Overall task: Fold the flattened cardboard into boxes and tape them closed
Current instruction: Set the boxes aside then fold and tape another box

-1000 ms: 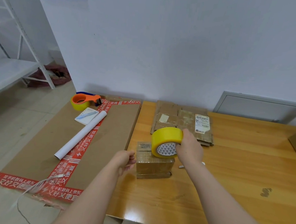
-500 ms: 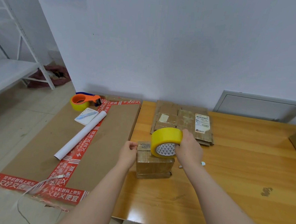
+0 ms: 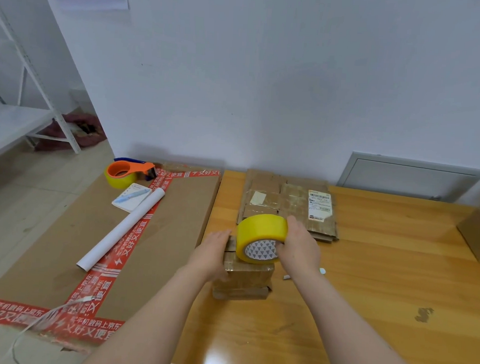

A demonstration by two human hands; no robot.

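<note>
left hand (image 3: 212, 253) | 1.0 s ago: curled, clear of small box (image 3: 244, 277), off its 9 o'clock side | 0.5 s ago: fingertips at the box's 10 o'clock top corner | now: laid against the 9 o'clock side, fingers extended toward 12 o'clock

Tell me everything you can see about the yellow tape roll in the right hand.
The yellow tape roll is wide and glossy, plastic-looking, wound on a white core printed with dark triangles. It stands on edge atop the small cardboard box, core opening toward the camera. The right hand grips its right side; the left hand rests on the box.
</note>
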